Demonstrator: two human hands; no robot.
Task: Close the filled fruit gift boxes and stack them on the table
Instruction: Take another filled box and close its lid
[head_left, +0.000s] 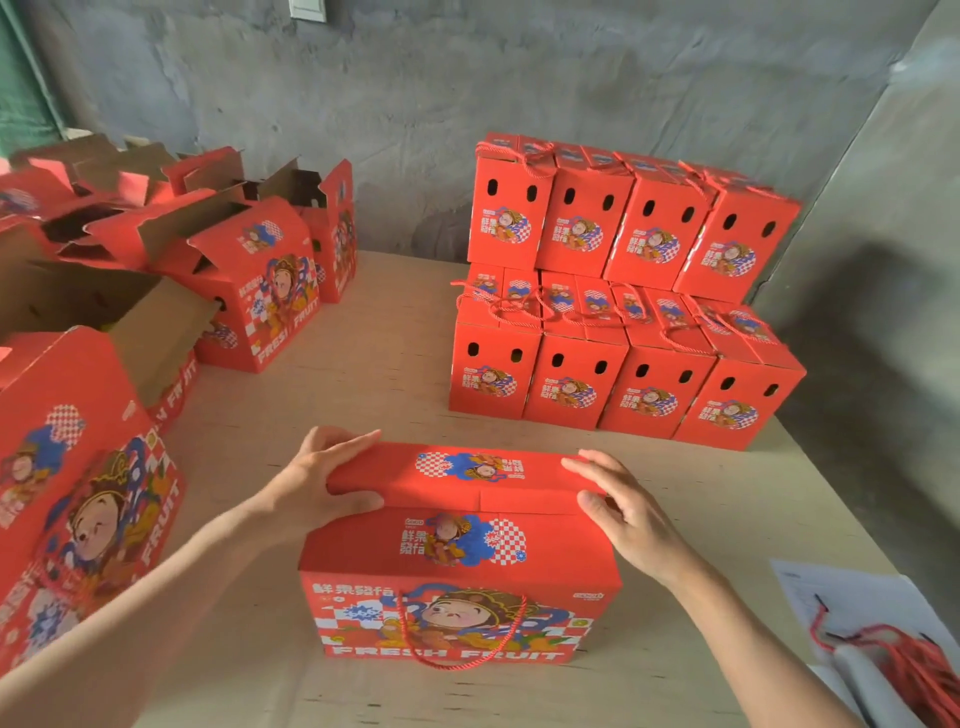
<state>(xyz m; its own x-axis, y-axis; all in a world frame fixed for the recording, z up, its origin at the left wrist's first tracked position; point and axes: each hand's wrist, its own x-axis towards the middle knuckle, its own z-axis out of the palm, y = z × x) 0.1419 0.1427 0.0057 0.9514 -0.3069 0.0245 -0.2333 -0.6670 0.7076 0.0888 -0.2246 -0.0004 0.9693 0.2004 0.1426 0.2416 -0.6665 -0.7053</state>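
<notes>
**Both hands on the lid**

Your left hand (317, 478) pinches the left end of the top flap (467, 478), thumb in front, fingers on top. Your right hand (623, 509) lies straight-fingered on its right end. The gift box (462, 587) stands on the table (395, 364) between your hands; stacked closed boxes (623, 312) stand beyond your right hand.

At lower centre, the gift box (457, 587) is red with a blue cartoon print, red-and-white checks and white lettering. Stacked boxes (623, 322) at right match. The table (395, 332) is pale tan; the wall (467, 78) mottled grey.
</notes>
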